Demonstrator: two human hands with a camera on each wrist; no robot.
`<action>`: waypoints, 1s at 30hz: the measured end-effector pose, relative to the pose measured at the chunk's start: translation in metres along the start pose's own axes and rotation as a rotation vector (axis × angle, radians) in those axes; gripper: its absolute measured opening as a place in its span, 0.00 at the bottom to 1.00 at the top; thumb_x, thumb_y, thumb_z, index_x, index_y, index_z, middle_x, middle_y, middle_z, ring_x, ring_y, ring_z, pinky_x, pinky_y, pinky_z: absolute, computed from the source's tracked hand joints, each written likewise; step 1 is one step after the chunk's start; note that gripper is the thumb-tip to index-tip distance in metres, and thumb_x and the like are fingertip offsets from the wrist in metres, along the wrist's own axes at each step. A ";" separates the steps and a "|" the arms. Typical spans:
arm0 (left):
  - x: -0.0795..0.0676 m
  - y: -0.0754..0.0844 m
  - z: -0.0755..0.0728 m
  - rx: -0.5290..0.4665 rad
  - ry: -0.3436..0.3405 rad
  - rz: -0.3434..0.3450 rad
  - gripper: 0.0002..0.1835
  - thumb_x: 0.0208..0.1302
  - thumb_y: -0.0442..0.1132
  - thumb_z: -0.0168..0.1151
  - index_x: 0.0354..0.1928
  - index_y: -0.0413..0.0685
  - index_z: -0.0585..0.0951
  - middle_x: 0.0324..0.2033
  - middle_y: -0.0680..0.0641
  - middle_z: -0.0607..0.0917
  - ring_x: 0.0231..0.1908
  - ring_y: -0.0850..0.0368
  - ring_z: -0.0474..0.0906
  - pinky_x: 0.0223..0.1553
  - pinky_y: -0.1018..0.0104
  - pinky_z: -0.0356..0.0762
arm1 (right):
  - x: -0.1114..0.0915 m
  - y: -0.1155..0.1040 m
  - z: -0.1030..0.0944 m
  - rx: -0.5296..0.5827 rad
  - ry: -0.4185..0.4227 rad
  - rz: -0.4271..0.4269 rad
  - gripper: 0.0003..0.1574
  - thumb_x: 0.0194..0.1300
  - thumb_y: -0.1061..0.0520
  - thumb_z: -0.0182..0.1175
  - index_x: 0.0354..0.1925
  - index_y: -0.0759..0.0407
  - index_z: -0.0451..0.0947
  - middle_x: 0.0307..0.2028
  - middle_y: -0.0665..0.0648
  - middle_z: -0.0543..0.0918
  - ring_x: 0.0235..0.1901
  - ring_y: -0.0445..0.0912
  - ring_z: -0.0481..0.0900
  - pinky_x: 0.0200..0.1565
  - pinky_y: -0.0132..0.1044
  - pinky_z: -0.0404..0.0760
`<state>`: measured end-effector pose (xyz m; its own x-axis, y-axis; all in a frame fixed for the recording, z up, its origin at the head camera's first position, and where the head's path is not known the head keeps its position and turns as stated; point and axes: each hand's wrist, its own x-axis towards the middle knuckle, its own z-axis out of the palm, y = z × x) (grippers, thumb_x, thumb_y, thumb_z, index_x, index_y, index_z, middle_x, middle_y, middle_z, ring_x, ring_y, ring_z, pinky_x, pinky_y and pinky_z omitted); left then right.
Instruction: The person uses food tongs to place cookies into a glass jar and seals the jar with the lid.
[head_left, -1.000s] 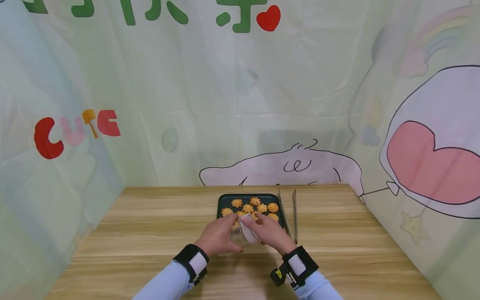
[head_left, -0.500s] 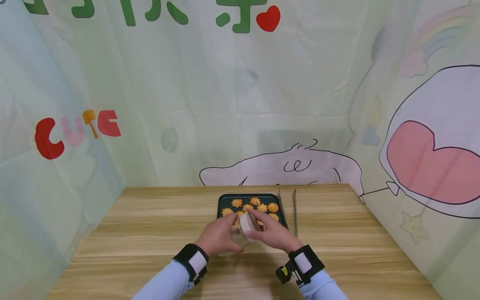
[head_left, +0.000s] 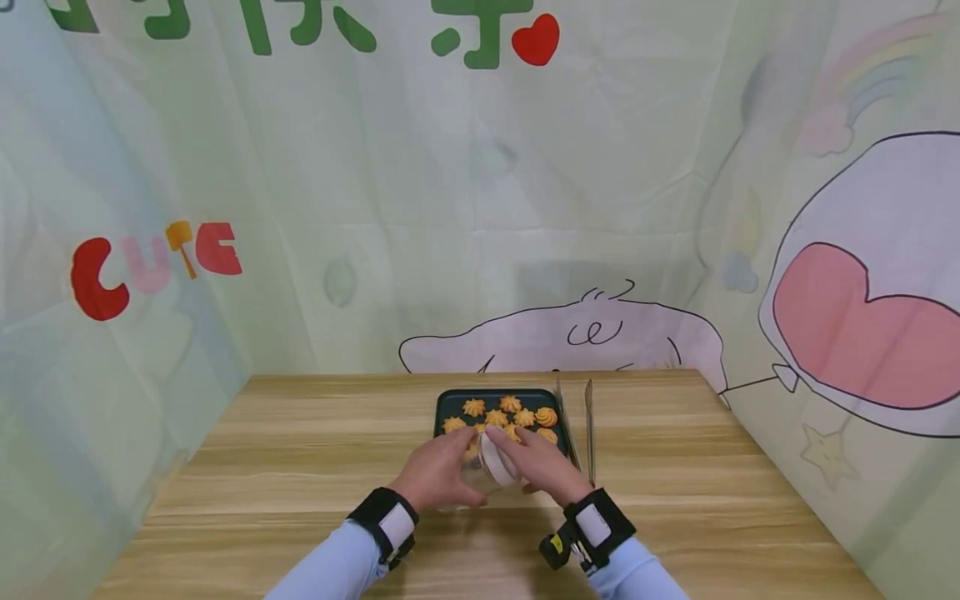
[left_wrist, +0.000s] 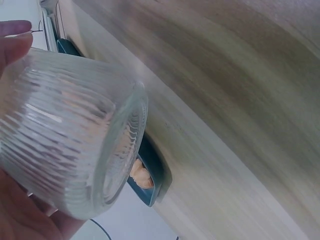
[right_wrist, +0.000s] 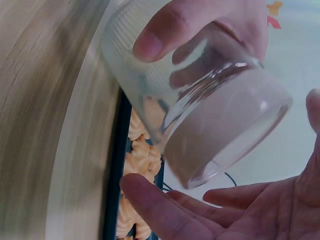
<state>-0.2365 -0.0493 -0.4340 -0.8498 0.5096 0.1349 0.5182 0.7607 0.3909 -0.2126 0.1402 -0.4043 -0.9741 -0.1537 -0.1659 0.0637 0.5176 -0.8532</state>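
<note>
A clear ribbed glass jar (left_wrist: 60,135) lies tilted in my left hand (head_left: 435,475), its white lid (right_wrist: 220,125) turned toward the right. The left thumb and fingers grip the jar's body from both sides. Around the lid is my right hand (head_left: 546,467), its fingers spread. In the right wrist view, a gap shows between the lid and these fingers (right_wrist: 150,205). Just behind the jar sits a dark green tray (head_left: 441,407) of piped cookies (head_left: 510,403). Both hands and the jar cover the tray's front part in the head view.
To the tray's right lie metal tongs (head_left: 590,425), two long arms spread toward the back; their near end is hidden behind the right hand. The wooden table (head_left: 322,433) ends at a printed curtain (head_left: 337,208) behind and on both sides.
My right hand turned about the lid, swinging out to the right half a second ago and back now. The left hand keeps its grip on the jar in the same place.
</note>
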 end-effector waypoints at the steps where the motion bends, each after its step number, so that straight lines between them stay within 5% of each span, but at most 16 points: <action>1: 0.000 0.000 0.000 0.006 -0.001 0.002 0.50 0.36 0.56 0.80 0.63 0.46 0.69 0.54 0.47 0.80 0.47 0.56 0.75 0.49 0.54 0.79 | 0.000 -0.001 0.001 -0.002 0.001 0.002 0.59 0.65 0.24 0.46 0.69 0.72 0.56 0.55 0.73 0.74 0.43 0.54 0.77 0.34 0.51 0.85; 9: 0.001 0.001 0.001 0.032 0.006 0.031 0.46 0.35 0.56 0.80 0.58 0.47 0.71 0.49 0.47 0.82 0.43 0.58 0.76 0.43 0.56 0.81 | -0.002 -0.006 0.003 -0.063 -0.024 -0.029 0.46 0.67 0.30 0.51 0.60 0.69 0.70 0.40 0.62 0.81 0.34 0.49 0.78 0.31 0.48 0.85; 16: 0.000 0.002 -0.002 0.024 -0.003 0.020 0.49 0.36 0.57 0.80 0.62 0.44 0.70 0.53 0.46 0.81 0.47 0.56 0.76 0.47 0.54 0.80 | -0.002 -0.003 -0.003 -0.137 -0.042 -0.128 0.49 0.66 0.36 0.57 0.69 0.70 0.59 0.59 0.70 0.73 0.49 0.54 0.75 0.45 0.52 0.81; 24: 0.001 0.001 -0.002 -0.037 -0.034 -0.011 0.49 0.36 0.58 0.79 0.61 0.47 0.69 0.50 0.48 0.81 0.42 0.59 0.76 0.46 0.54 0.81 | -0.003 0.000 -0.011 -0.056 -0.126 -0.223 0.50 0.62 0.47 0.66 0.73 0.59 0.55 0.67 0.71 0.63 0.60 0.60 0.65 0.53 0.60 0.75; 30: 0.001 -0.001 0.000 -0.039 -0.017 -0.010 0.50 0.36 0.58 0.79 0.62 0.45 0.69 0.52 0.47 0.81 0.45 0.57 0.76 0.48 0.52 0.80 | -0.002 0.000 -0.007 -0.055 -0.064 -0.141 0.54 0.64 0.35 0.59 0.73 0.62 0.52 0.65 0.72 0.65 0.58 0.60 0.68 0.52 0.61 0.75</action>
<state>-0.2382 -0.0493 -0.4339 -0.8529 0.5092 0.1153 0.5053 0.7496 0.4275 -0.2125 0.1466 -0.4006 -0.9566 -0.2805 -0.0794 -0.0862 0.5323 -0.8422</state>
